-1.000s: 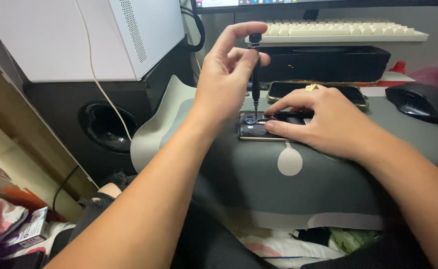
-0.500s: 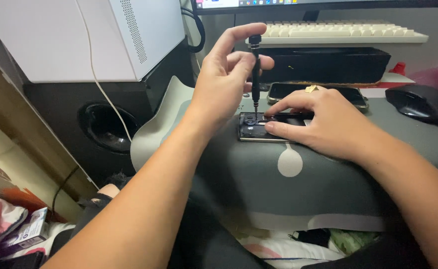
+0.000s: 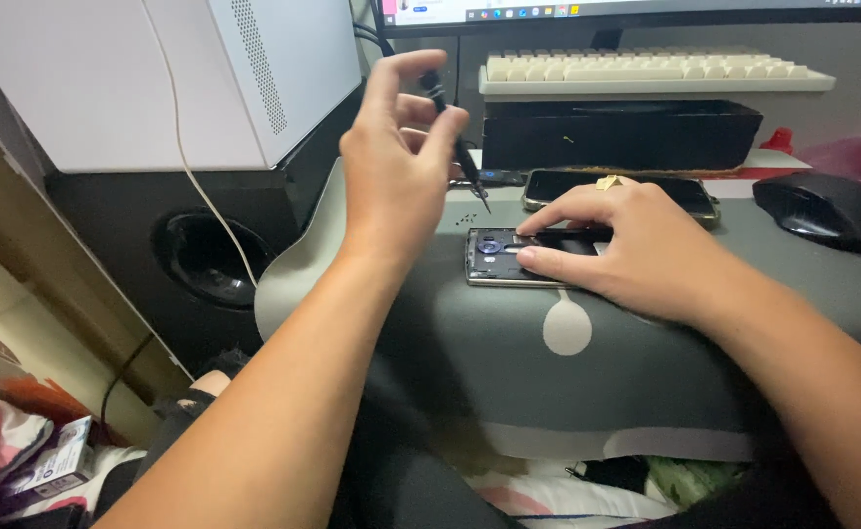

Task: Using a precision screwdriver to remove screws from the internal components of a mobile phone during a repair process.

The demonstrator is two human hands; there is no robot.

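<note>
My left hand [image 3: 401,167] is raised above the grey mat [image 3: 587,362] and grips a thin black screwdriver [image 3: 458,147], tilted with its tip pointing down to the right, clear of the phone. An opened phone [image 3: 494,260] with its back cover off lies flat on the mat. My right hand [image 3: 626,245] rests on the phone, fingers pressing its right part down; a gold ring shows on one finger.
A second dark phone [image 3: 690,191] lies behind my right hand. A black mouse [image 3: 827,211] sits at the right. A cream keyboard [image 3: 646,71] rests on a black box [image 3: 621,137]. A white case [image 3: 205,69] and a black speaker [image 3: 195,255] stand on the left.
My left hand has lifted the screwdriver off the phone and tilted it; before, it stood upright with its tip on the phone. The right hand stays on the phone.
</note>
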